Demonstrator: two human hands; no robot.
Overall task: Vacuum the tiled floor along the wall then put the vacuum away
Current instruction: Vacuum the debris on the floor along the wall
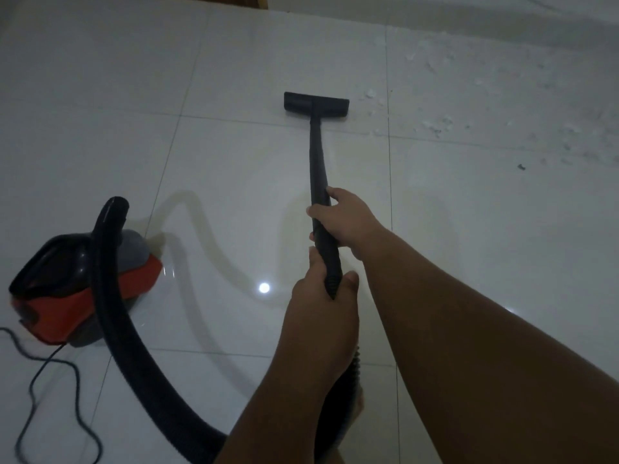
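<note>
A black vacuum wand runs from my hands out to a flat black floor nozzle resting on the white tiled floor. My right hand grips the wand higher up. Just below it, my left hand holds the wand's ribbed lower end. The red and black vacuum canister sits on the floor at the left. Its thick black hose arcs from the canister down and under my arms. White crumbs and dust lie scattered to the right of the nozzle.
The wall base runs along the top right, beyond the dirt. A thin power cord loops over the tiles at the lower left. A small dark speck lies at the right. A wooden edge shows at the top.
</note>
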